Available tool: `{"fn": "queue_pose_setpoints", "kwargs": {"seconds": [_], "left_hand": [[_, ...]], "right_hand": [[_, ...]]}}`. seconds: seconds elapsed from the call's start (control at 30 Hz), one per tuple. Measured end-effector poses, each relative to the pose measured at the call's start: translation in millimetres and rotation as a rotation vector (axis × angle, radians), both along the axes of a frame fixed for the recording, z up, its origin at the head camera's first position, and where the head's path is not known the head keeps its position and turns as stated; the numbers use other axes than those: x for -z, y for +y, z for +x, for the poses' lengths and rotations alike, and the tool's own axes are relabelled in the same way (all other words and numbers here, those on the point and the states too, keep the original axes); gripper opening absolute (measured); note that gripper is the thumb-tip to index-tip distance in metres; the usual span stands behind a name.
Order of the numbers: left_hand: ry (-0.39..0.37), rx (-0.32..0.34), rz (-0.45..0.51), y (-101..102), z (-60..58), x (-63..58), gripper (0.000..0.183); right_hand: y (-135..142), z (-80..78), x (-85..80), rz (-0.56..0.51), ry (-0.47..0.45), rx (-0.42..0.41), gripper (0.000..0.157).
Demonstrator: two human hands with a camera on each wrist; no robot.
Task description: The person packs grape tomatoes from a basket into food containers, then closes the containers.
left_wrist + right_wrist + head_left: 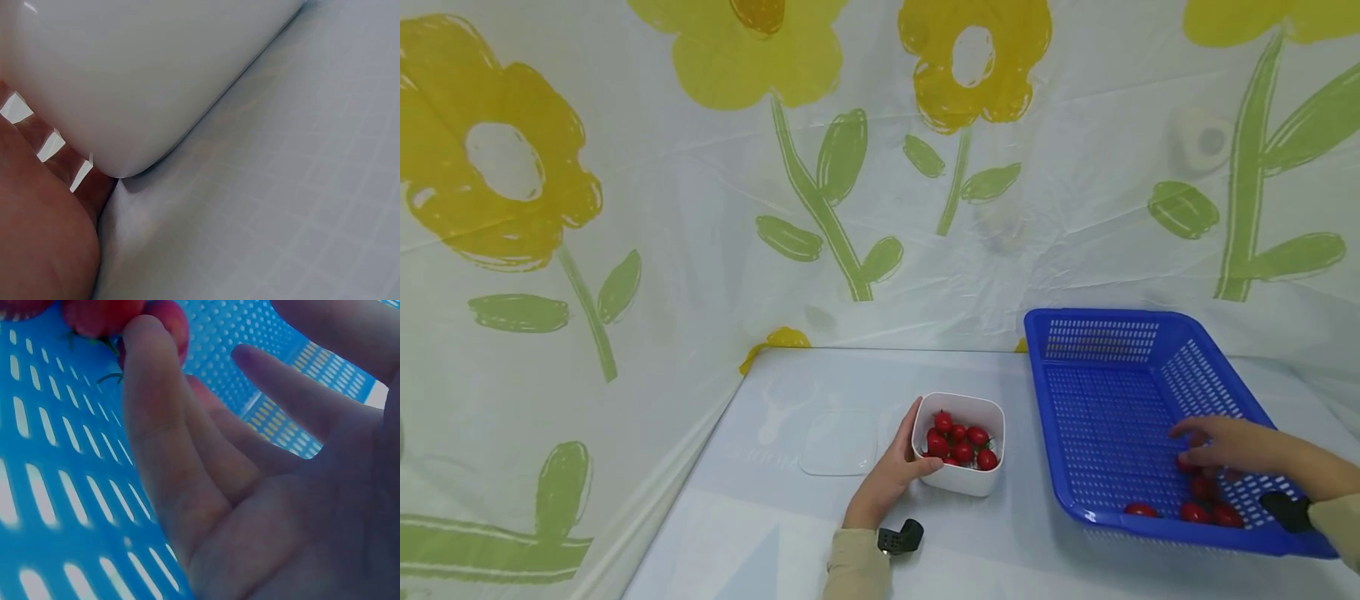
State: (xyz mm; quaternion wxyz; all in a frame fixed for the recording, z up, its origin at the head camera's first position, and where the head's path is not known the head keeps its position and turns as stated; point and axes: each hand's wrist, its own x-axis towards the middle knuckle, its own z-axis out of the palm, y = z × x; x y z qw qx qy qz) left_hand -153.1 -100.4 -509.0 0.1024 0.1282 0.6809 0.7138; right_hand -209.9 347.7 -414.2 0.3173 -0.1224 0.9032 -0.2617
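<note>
A white square container (958, 480) stands on the table with several cherry tomatoes (962, 452) inside. My left hand (891, 477) grips its near left corner, thumb at the front rim and fingers along the left wall. In the left wrist view, fingers (56, 150) wrap behind the smooth white wall. My right hand (1243, 444) is inside the blue basket (1047, 425), over its right side. Several loose tomatoes (1195, 512) lie at the basket's near end. In the right wrist view, spread fingers (156, 406) reach along the basket floor, one fingertip overlapping a tomato (169, 328).
A translucent lid (838, 444) lies flat to the left of the container. The basket's high slotted walls surround my right hand. Behind the table hangs a flower-printed curtain (925, 283). Black cameras (902, 537) are strapped at the wrists.
</note>
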Motion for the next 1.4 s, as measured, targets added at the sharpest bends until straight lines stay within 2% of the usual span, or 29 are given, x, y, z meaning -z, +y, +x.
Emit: {"fn": "queue_pose_setpoints", "kwargs": {"seconds": [0.2,0.4,0.67,0.83,0.97,1.17,1.4], "left_hand": [[0.005,-0.002,0.006,1,-2.4,3.3,0.081],[0.005,-0.008,-0.013,0,-2.0,3.2,0.080],[-0.010,-0.014,-0.019,0,-1.1,4.3,0.080],[-0.005,-0.010,-0.003,0,-1.1,2.9,0.079],[-0.011,-0.005,0.007,1,-1.9,3.6,0.080],[-0.003,-0.001,0.006,1,-2.1,3.4,0.079],[-0.011,-0.006,-0.002,0,-0.3,0.6,0.080]], "right_hand": [[-1,-4.6,6.0,0.005,-0.042,-0.003,0.048],[-3,-3.6,11.2,-0.043,-0.040,-0.021,0.045],[-5,-3.0,18.1,-0.030,-0.091,-0.026,0.043],[-6,-7.4,18.1,0.016,-0.016,-0.109,0.031],[-8,-8.9,14.3,0.005,0.045,-0.121,0.025],[-19,-3.1,2.4,-0.038,0.152,-0.136,0.030],[-39,5.4,-13.4,-0.085,0.294,-0.078,0.039]]}}
